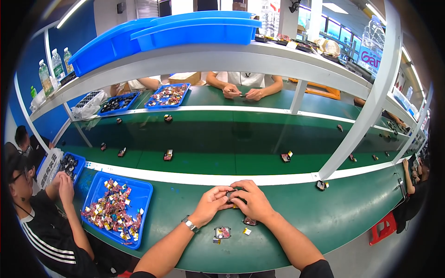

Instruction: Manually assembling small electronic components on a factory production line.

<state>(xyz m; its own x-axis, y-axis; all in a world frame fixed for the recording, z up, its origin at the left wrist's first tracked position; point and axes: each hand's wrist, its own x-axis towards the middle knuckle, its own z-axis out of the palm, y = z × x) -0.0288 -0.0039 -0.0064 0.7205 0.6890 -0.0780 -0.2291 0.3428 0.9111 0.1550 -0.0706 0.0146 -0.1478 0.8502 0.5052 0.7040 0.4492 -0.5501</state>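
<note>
Well left of the fingers sits a blue tray (145, 191) of red boards (111, 211). The left hand (211, 204) clamps its fingertips on a small dark device (229, 195), partly hidden between both hands' fingers. The right hand's (253, 200) fingers, curled over, grip its right side.

On the near bench (296, 222), a tray (142, 194) of small parts (110, 208) lies left, loose units (222, 232) centre. Beyond a rail (222, 177) runs a conveyor (227, 129) with scattered pieces (168, 155), then a far bench (264, 103) bearing two trays (162, 106) at left. Overhead, a shelf (208, 56) holds bins (199, 34).
</note>
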